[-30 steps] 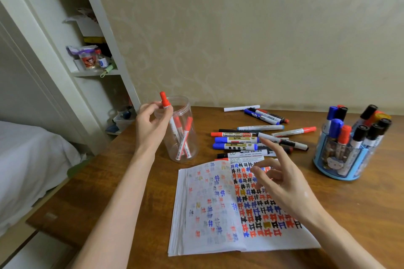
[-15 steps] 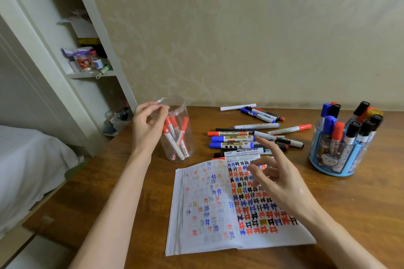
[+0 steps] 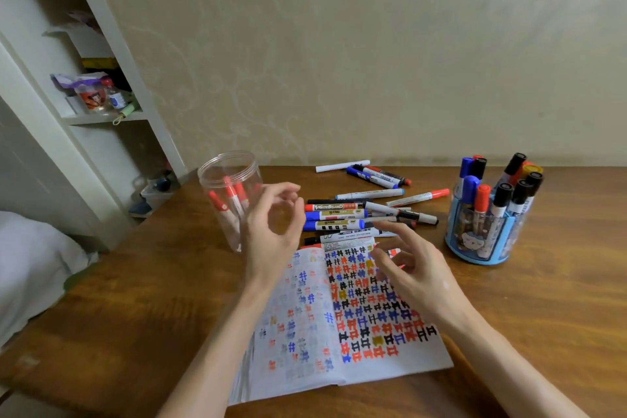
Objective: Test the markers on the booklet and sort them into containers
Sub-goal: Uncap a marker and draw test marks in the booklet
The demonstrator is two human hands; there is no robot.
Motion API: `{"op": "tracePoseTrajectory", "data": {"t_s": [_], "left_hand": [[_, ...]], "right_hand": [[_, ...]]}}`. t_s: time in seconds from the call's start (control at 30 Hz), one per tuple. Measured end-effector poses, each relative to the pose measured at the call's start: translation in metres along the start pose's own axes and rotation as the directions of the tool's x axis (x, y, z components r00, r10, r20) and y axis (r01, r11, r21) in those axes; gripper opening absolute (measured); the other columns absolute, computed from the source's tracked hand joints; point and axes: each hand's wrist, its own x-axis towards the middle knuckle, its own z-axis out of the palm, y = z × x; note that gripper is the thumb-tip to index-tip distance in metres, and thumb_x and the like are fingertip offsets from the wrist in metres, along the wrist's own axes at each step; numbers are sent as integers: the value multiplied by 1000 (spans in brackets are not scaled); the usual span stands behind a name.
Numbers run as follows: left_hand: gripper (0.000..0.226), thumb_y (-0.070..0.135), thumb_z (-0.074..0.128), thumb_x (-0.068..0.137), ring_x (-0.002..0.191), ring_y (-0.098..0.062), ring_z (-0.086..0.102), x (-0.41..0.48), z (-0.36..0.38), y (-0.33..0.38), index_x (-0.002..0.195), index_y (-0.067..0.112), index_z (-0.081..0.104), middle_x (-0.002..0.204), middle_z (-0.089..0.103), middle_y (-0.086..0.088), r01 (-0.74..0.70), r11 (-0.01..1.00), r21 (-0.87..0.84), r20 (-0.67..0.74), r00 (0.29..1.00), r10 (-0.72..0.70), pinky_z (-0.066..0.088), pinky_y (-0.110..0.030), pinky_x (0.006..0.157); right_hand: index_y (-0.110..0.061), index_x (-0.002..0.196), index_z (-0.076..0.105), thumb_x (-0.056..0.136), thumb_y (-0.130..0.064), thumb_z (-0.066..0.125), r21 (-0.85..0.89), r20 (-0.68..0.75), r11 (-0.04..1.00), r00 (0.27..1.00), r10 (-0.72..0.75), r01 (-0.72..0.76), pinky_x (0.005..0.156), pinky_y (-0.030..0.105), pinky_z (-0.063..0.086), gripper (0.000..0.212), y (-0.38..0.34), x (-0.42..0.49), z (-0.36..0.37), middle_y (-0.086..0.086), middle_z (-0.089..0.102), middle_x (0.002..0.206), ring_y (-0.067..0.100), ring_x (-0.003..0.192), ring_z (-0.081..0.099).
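Observation:
An open booklet [image 3: 339, 322] covered in red, blue and black test marks lies on the wooden table [image 3: 543, 316]. A clear plastic jar [image 3: 224, 187] at the left holds several red-capped markers. My left hand [image 3: 274, 224] hovers just right of the jar, empty, fingers loosely curled. My right hand [image 3: 410, 268] floats over the booklet's top right corner, fingers relaxed, holding nothing. Loose markers [image 3: 342, 217] lie in a pile behind the booklet. A blue round holder [image 3: 481, 241] at the right stands full of upright markers.
More markers [image 3: 376, 175] and a white stick lie near the wall. A white shelf unit [image 3: 101, 95] with small items stands at the left, with a bed's white cover [image 3: 30, 265] beside the table's left edge.
My left hand dropped the red marker into the jar, let go and moved right, away from the jar. My right hand stayed over the booklet.

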Motion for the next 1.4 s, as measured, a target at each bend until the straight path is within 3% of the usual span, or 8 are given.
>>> {"op": "tracePoseTrajectory", "data": {"t_s": [0.07,0.13,0.43,0.7,1.0,1.17,1.23,1.4], "left_hand": [[23,14,74,93,97,-3,65,-8,17,-7,115,20,70,103,70,12,133,989,62,271,952,-145,56,-21,83],[23,22,76,92,97,2,63,-13,27,-18,113,28,72,104,69,19,169,970,172,365,904,-222,58,-26,84],[25,50,81,82,116,-14,57,-21,44,-35,101,36,71,122,64,11,144,871,470,464,799,-383,50,-50,97],[27,49,76,88,118,-15,54,-24,49,-37,109,32,72,124,60,7,53,837,545,467,809,-356,44,-36,93],[13,35,65,98,111,-14,53,-29,51,-41,105,25,68,113,59,7,-65,863,501,453,869,-197,33,-29,90],[13,29,66,98,98,-5,58,-31,46,-23,109,22,66,107,67,12,-1,947,321,428,892,-144,39,-28,88],[12,26,66,98,92,-1,64,-33,43,-9,110,22,65,103,69,15,69,981,180,455,879,-145,53,-21,80],[23,28,71,94,99,10,63,-43,43,22,115,24,62,107,65,20,49,998,50,575,815,-69,50,-6,80]], "right_hand": [[-37,145,51,102,-35,64,-2,2,1000,1000,11,-11,76,24,64,45,2,0,-3,-13,73,108,-4,85,74],[-36,142,54,101,-37,64,-16,-4,1000,1000,20,-21,77,27,65,42,4,-1,-6,-12,72,112,-3,86,74],[-32,141,58,102,-33,65,-56,-24,998,999,29,-31,78,22,63,39,9,-1,-7,-19,69,107,-7,90,71],[-30,139,60,102,-34,64,-68,-12,997,999,43,-44,78,24,64,37,12,0,-5,-17,70,108,-4,86,73],[-28,135,64,102,-33,64,-55,-6,996,998,63,-63,79,27,64,33,12,-1,-4,-13,71,107,0,86,74],[-27,130,68,103,-39,64,-48,-8,992,994,113,-113,71,13,58,30,8,0,-3,-11,74,107,-2,85,72],[-30,122,71,101,-46,64,16,7,987,987,162,-162,68,12,57,27,5,-1,-2,-13,75,102,-3,83,73],[-13,86,74,95,-51,69,328,18,906,961,275,-266,61,19,52,39,-2,-6,3,-2,73,71,6,60,64]]}}
